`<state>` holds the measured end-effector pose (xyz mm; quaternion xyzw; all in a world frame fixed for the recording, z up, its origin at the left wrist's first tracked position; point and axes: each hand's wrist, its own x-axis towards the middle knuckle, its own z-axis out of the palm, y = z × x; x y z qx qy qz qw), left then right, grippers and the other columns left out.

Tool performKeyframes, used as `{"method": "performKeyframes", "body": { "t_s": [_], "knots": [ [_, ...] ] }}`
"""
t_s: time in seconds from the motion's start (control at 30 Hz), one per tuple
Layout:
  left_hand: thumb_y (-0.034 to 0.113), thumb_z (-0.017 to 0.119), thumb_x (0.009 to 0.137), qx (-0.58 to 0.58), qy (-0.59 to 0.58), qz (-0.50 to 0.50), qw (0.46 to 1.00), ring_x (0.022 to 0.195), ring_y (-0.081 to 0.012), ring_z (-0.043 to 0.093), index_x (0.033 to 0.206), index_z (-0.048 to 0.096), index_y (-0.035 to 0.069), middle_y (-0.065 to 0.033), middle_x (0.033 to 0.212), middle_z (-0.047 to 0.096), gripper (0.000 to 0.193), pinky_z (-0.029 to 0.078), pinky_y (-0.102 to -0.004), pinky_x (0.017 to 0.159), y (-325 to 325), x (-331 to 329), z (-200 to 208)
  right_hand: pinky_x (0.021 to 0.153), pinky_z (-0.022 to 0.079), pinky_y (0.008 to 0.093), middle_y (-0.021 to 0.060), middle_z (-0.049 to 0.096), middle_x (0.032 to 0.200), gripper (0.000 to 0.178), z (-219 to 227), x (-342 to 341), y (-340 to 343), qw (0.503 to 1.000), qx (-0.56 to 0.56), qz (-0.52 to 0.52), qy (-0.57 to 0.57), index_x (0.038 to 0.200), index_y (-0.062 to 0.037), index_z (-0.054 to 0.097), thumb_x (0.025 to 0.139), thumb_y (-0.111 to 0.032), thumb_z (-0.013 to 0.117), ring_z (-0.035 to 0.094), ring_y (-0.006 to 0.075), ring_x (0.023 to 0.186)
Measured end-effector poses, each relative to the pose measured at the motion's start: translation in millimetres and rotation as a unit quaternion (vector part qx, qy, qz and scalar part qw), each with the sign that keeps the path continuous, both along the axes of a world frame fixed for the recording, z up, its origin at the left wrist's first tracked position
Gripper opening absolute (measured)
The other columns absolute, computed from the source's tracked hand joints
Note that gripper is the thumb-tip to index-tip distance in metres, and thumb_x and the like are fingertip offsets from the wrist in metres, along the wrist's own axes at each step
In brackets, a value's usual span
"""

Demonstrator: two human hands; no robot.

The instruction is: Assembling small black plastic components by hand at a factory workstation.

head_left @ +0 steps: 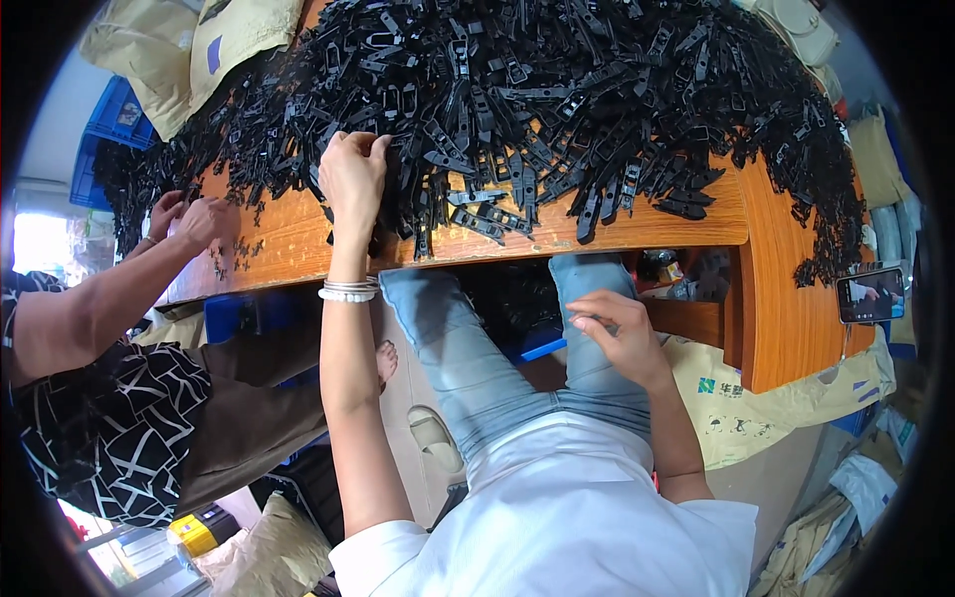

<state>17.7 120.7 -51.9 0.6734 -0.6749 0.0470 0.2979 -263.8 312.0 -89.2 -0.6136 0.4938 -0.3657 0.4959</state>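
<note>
A big heap of black plastic clip-like parts (477, 90) covers most of the wooden table (298, 234) in front of me. At the heap's near left edge is my left hand (355, 179), its fingers curled closed; whatever they grip is hidden behind the hand. White bead bracelets (348, 291) circle that wrist. My right hand (622, 333) hovers over my right knee, below the table edge. Its thumb and fingers are loosely bent with a small gap, and nothing shows between them.
At my left, another person's hands (194, 219) work over small black pieces (234, 254). A phone (870, 296) stands at the table's right edge. An open compartment (686, 289) lies under the tabletop. Paper sacks (736, 398) and a blue crate (114, 129) surround the table.
</note>
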Motion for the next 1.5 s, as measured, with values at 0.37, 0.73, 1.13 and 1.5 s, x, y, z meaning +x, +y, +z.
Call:
{"method": "performKeyframes", "body": {
  "t_s": [0.37,0.73,1.13,1.5],
  "knots": [
    [0.021,0.074,0.069,-0.011,0.16,-0.013,0.987,0.056,-0.0066,0.05,0.079,0.068,0.001,-0.0022,0.064,0.061,0.023,0.042,-0.0207,0.056,-8,18,-7,0.06,0.047,0.0249,0.01,0.061,0.084,0.016,-5,-29,7,0.998,0.008,-0.059,0.013,0.093,0.0022,0.062,0.078,-0.002,0.058,0.059,0.0154,0.072],
    [0.006,0.065,0.079,0.034,0.468,-0.113,0.876,0.049,-0.0019,0.043,0.082,0.058,0.002,-0.001,0.067,0.057,0.009,0.03,-0.0133,0.044,37,-19,29,0.07,0.044,0.0403,0.0133,0.059,0.089,0.012,38,-206,12,0.65,-0.064,-0.494,0.574,0.085,-0.0038,0.062,0.081,-0.009,0.052,0.057,0.0323,0.082],
    [0.005,0.065,0.079,0.087,0.487,-0.179,0.85,0.054,-0.0041,0.049,0.083,0.057,0.003,0.0004,0.068,0.057,0.009,0.033,-0.0145,0.044,53,-49,17,0.068,0.047,0.0284,0.0131,0.055,0.094,0.029,9,-234,-33,0.784,-0.186,-0.469,0.362,0.111,-0.0029,0.055,0.084,0.002,0.045,0.059,0.0205,0.081],
    [0.003,0.064,0.079,0.116,0.526,-0.183,0.822,0.056,-0.0052,0.049,0.084,0.056,0.003,-0.0017,0.071,0.057,0.01,0.034,-0.0158,0.046,69,-64,17,0.076,0.043,0.032,0.0104,0.058,0.091,0.016,14,-191,-30,0.83,-0.19,-0.334,0.405,0.093,0.0003,0.062,0.08,-0.009,0.059,0.057,0.0261,0.083]
  ]
}}
